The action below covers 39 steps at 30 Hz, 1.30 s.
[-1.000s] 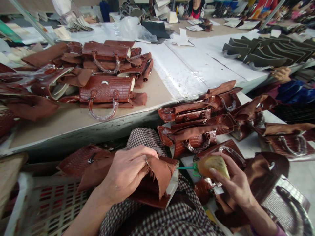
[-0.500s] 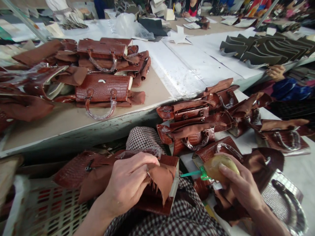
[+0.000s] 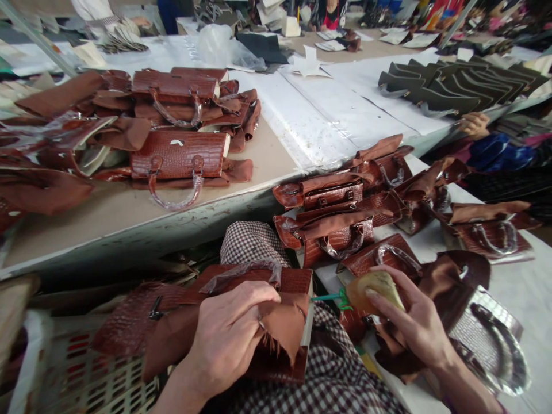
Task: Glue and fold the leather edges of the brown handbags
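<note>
L hand [image 3: 235,333] closed, pinching frayed brown lining [image 3: 284,325] of croc-pattern bag [image 3: 297,282] on checked lap cloth [image 3: 332,368]. R hand [image 3: 416,322] part-curled, gripping yellowish bottle [image 3: 374,290], its green tube [image 3: 325,297] aimed at bag's open end; tip contact w/ bag: can't tell.

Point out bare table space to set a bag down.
White tabletop between the left bag pile and the dark green pieces; also the beige strip in front of that pile. Crowded: most of the lower right bench, with bags around the right hand.
</note>
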Each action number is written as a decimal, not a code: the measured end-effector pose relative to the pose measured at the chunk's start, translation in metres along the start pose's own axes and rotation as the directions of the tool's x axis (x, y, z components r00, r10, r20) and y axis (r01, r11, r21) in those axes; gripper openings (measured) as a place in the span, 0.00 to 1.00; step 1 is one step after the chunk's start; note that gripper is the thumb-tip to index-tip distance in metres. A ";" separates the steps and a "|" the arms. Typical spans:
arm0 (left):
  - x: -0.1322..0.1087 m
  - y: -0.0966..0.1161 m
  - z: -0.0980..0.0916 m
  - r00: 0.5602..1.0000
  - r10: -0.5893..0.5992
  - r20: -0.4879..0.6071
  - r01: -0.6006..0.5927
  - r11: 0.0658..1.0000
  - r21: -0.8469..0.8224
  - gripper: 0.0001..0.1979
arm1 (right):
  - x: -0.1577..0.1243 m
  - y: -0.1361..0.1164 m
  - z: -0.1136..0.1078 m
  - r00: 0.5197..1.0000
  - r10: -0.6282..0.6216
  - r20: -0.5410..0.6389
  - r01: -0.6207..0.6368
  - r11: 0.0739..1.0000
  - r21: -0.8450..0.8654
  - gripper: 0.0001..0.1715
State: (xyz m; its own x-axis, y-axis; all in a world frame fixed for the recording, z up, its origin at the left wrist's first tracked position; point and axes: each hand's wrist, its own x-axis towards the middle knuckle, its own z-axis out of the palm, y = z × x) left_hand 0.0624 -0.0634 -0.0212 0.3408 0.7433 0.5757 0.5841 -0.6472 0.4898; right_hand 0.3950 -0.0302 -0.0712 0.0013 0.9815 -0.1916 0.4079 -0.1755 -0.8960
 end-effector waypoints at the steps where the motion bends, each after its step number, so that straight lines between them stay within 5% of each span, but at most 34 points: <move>1: -0.001 0.000 0.000 1.000 -0.002 0.000 0.002 1.000 -0.001 0.10 | 0.000 0.000 0.000 1.000 -0.010 -0.015 0.010 1.000 0.002 0.31; 12: 0.000 0.001 0.000 1.000 0.004 0.005 -0.004 1.000 0.011 0.10 | 0.000 0.005 0.001 0.997 -0.013 -0.077 0.014 1.000 0.005 0.30; 20: 0.000 0.001 0.000 1.000 0.003 0.008 -0.003 1.000 0.001 0.11 | 0.000 -0.004 0.000 0.977 0.187 0.103 -0.199 0.974 0.113 0.33; 30: -0.001 0.002 0.003 1.000 -0.016 0.007 0.016 1.000 -0.023 0.12 | -0.011 -0.011 0.005 0.940 0.249 0.233 -0.322 0.875 0.362 0.31; 39: -0.001 0.002 -0.001 0.999 -0.035 0.019 0.035 0.999 0.003 0.14 | -0.032 -0.032 0.014 0.940 0.274 0.202 -0.339 0.813 0.473 0.30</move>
State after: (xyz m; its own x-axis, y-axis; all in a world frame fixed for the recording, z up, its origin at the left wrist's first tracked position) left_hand 0.0622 -0.0657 -0.0203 0.3343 0.7687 0.5454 0.5980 -0.6202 0.5077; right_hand 0.3694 -0.0566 -0.0417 -0.0709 0.8592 -0.5068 -0.1006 -0.5116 -0.8533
